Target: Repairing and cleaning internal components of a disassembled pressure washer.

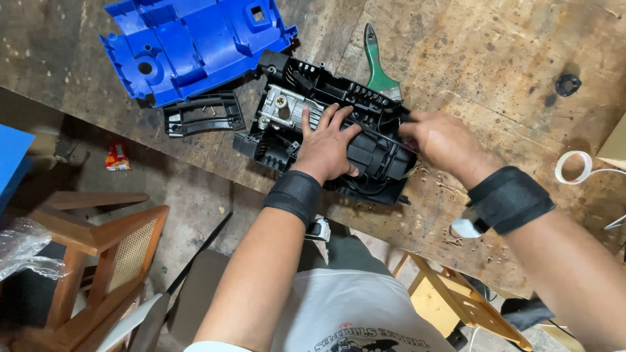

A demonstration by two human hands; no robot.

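The left hand lies flat, fingers spread, on the black plastic machine housing that rests open on the worn wooden workbench; it presses rather than grasps, its palm on the dark motor block and its fingertips just short of the silver metal pump part. The right hand, blurred, touches the housing's far edge just beside the left; whether its fingers close on anything cannot be told. Beyond the left fingertips lies a loose black plastic handle piece, and past that a large blue plastic shell. A green-handled paintbrush lies just beyond the housing, above the right hand.
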